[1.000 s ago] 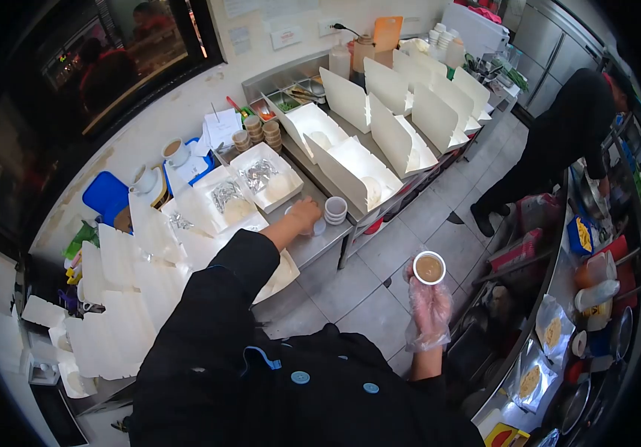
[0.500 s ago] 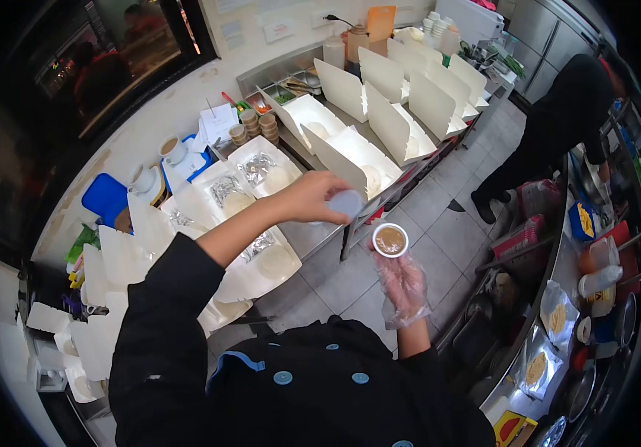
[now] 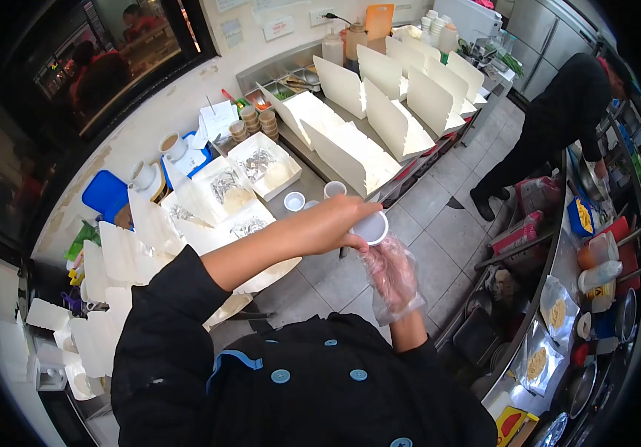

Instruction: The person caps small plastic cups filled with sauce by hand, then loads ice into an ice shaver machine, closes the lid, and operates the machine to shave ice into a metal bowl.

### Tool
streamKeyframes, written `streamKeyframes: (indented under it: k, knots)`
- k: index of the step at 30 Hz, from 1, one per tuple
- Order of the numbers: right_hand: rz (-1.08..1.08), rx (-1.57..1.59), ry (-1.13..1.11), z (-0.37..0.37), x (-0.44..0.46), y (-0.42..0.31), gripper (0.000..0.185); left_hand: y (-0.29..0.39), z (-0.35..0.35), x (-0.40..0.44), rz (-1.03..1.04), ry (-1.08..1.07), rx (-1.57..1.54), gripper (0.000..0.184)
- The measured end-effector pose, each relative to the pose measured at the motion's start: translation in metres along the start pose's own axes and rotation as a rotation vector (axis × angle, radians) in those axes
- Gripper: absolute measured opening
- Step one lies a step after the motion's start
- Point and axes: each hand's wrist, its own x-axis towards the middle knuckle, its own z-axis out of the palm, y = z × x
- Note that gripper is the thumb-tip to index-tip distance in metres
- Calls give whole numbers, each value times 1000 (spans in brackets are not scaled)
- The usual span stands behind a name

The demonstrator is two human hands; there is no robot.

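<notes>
A small white sauce cup (image 3: 381, 240) stands upright in my right hand (image 3: 393, 279), which wears a clear plastic glove and is closed around its lower part. Over the cup's mouth lies a translucent lid (image 3: 370, 227). My bare left hand (image 3: 339, 223) reaches across from the left, its fingers closed at the lid's near and far edges. Behind the left hand, two small cups stand on the metal counter: a white cup (image 3: 294, 201) and a clear cup (image 3: 335, 190). What lies inside the held cup is mostly covered.
Open takeout boxes (image 3: 264, 167) with rice and foil stand at left, beside stacked filled cups (image 3: 249, 119). More open boxes (image 3: 350, 153) line the back counter. A co-worker (image 3: 566, 112) in black leans over the right-hand counter. Foil sheets with food (image 3: 538, 365) lie at lower right.
My left hand has brought the lid rightward and down onto the sauce cup, covering the brown sauce. My right hand keeps holding the cup. Two cups behind the left hand are now visible.
</notes>
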Motion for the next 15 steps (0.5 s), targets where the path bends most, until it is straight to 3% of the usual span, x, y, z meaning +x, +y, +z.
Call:
streamKeyframes:
  k: [5,7,9,12,15]
  knots:
    - [-6,-98,200,26,-5,-8,26,-22,26,1,12,66,9,60]
    - [-89,-430,125,-25,-3,8,24,-37,46,-2,66,135,-17,59]
    - [-46,-467,153,-28,-4,10,22,-45,59,-8,70,156,-21,49]
    - [18,-381,181,-17,-4,21,14,-38,65,-17,-167,101,-151,35]
    - [111,-401,174,-7,-8,29,17,-39,87,-30,-332,345,-106,38]
